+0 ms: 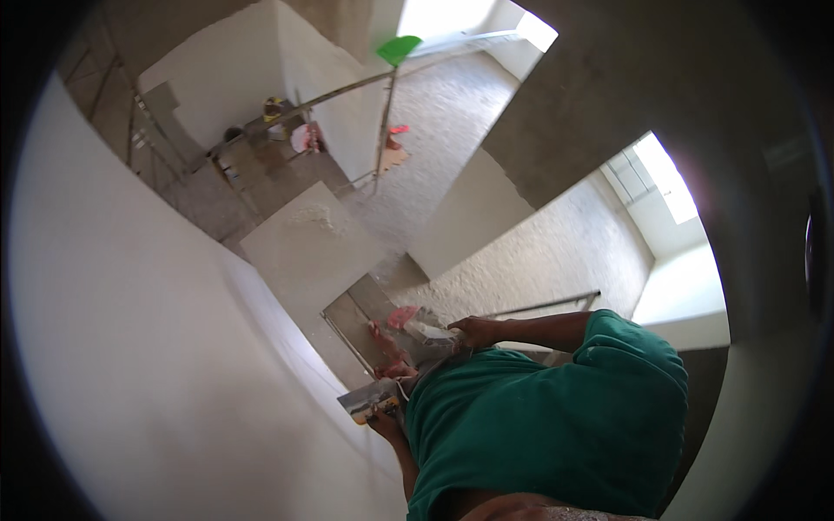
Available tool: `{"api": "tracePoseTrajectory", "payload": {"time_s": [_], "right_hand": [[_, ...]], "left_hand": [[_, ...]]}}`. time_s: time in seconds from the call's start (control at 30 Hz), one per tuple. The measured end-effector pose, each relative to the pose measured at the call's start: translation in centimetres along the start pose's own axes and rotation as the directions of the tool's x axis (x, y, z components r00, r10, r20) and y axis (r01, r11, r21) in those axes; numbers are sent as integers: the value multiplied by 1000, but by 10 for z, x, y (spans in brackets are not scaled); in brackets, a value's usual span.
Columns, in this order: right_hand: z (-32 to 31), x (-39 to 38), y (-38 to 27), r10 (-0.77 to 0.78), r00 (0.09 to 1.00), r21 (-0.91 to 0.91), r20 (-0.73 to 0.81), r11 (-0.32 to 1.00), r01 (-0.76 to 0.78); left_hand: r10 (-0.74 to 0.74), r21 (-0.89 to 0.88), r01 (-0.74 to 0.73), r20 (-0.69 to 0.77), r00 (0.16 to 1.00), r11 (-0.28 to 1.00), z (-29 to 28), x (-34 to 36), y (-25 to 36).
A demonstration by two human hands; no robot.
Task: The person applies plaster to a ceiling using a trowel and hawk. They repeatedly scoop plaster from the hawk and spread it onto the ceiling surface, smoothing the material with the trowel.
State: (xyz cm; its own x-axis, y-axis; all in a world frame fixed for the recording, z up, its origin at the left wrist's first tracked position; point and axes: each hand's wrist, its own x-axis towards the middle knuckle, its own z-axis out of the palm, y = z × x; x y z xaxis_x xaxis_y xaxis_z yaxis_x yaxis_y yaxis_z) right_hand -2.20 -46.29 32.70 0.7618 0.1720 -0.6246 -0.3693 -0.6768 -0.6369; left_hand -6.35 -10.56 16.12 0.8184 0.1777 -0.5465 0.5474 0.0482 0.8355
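Note:
My left hand (383, 421) is closed on a wide steel scraper (357, 403) with a yellow and black handle, beside the white wall (130, 330) on my left. My right hand (474, 332) grips a flat metal tool (432, 336) loaded with pale plaster. Below my hands, a small platform (353, 315) with a metal rail holds reddish and pink items (387, 346), partly hidden by my tools and my green-shirted body.
A scaffold (382, 139) with a green object (399, 49) on top stands beyond, near half-coated walls. A bucket (274, 109) and small items sit on its planks. A metal bar (540, 303) lies at my right, a window (665, 178) behind it.

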Motion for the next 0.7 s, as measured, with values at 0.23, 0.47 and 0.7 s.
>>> {"api": "tracePoseTrajectory", "payload": {"time_s": [0.23, 0.47, 0.7], "right_hand": [[30, -38, 27, 186, 961, 167, -203, 974, -154], [33, -42, 37, 405, 889, 349, -213, 882, -318], [39, -30, 57, 517, 763, 574, -389, 784, -238]], "left_hand": [[56, 171, -68, 74, 996, 983, 19, 34, 19], [358, 241, -383, 145, 923, 892, 31, 105, 0], [157, 287, -230, 256, 954, 930, 118, 128, 126]]}}
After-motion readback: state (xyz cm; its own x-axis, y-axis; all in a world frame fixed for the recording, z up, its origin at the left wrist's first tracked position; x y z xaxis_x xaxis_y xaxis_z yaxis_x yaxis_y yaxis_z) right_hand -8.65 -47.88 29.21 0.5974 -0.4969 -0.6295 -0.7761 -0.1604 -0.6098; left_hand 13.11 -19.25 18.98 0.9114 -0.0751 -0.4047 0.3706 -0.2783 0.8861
